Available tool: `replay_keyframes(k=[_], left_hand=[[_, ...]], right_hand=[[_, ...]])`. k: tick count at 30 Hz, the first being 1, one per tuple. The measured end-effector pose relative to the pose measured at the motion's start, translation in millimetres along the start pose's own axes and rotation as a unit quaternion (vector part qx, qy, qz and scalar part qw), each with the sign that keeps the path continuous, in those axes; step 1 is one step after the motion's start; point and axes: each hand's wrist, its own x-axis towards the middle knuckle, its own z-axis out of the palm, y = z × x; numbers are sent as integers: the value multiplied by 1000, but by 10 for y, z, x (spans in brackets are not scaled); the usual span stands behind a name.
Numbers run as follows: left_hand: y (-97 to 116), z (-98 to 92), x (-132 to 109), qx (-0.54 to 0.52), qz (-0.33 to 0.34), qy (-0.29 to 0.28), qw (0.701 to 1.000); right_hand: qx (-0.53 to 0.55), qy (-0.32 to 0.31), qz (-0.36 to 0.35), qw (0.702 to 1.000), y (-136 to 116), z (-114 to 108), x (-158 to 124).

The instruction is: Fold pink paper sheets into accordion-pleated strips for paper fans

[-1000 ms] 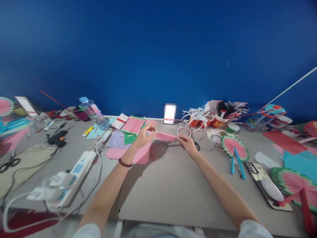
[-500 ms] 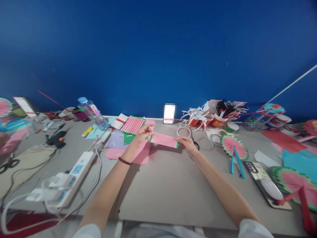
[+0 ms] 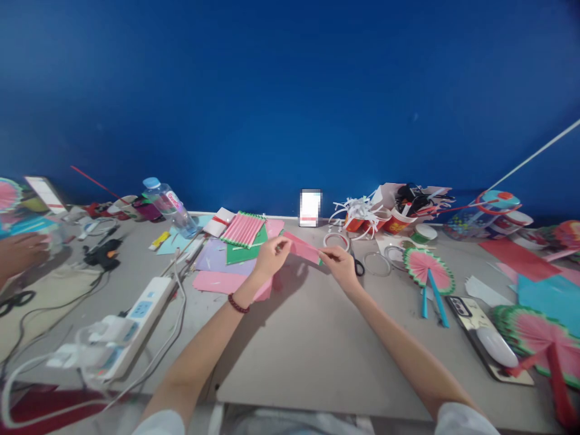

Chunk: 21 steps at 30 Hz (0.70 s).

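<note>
Between my two hands, a pink paper strip with green ends is held above the table, tilted down to the right. My left hand pinches its left end, and my right hand grips the right end between thumb and fingers. Behind my left hand lies a pleated pink paper with green edges, resting on green paper. Pink sheets and a purple sheet are spread to the left. Black scissors show partly beside my right hand.
A power strip with cables and a plastic bottle stand left. Tape, cups, a finished paper fan and a phone under a mouse are right. Another person's hand is at far left.
My left hand has turned and moved slightly right and nearer, tilting the strip and showing a darker pink side. Another person's hand has come further into view at far left.
</note>
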Motion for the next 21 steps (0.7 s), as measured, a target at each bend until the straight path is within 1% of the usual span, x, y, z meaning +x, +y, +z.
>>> replay_keyframes(k=[1, 2, 4, 6, 7, 9, 11, 12, 14, 16, 18, 21], left_hand=[[35, 45, -31, -35, -28, -52, 998], [66, 90, -60, -74, -59, -91, 991], [110, 174, -108, -150, -119, -133, 972], [127, 239, -137, -223, -160, -147, 950], [125, 263, -145, -249, -168, -145, 943], [100, 292, -151, -261, -164, -134, 942], [62, 295, -148, -227, -143, -124, 955], [44, 288, -145, -197, -128, -121, 964], [26, 256, -141, -121, -85, -120, 982], [34, 210, -142, -21, -24, -116, 993], [59, 165, -148, 85, 35, -113, 989], [88, 132, -161, 209, 101, -111, 966]], right_hand=[[-28, 3, -51, 998, -24, 5, -20], [-57, 3, -98, 994, -43, 12, -43], [-118, -9, -171, 978, -63, 31, -91], [-170, -41, -223, 959, -65, 56, -135], [-189, -65, -243, 949, -65, 69, -153], [-208, -119, -275, 931, -70, 90, -179], [-213, -159, -297, 917, -88, 96, -192], [-213, -162, -304, 914, -99, 92, -193], [-218, -130, -302, 919, -117, 67, -181], [-226, -72, -282, 929, -120, 23, -152], [-239, -26, -258, 936, -103, -32, -105], [-266, 0, -242, 933, -54, -114, -22]])
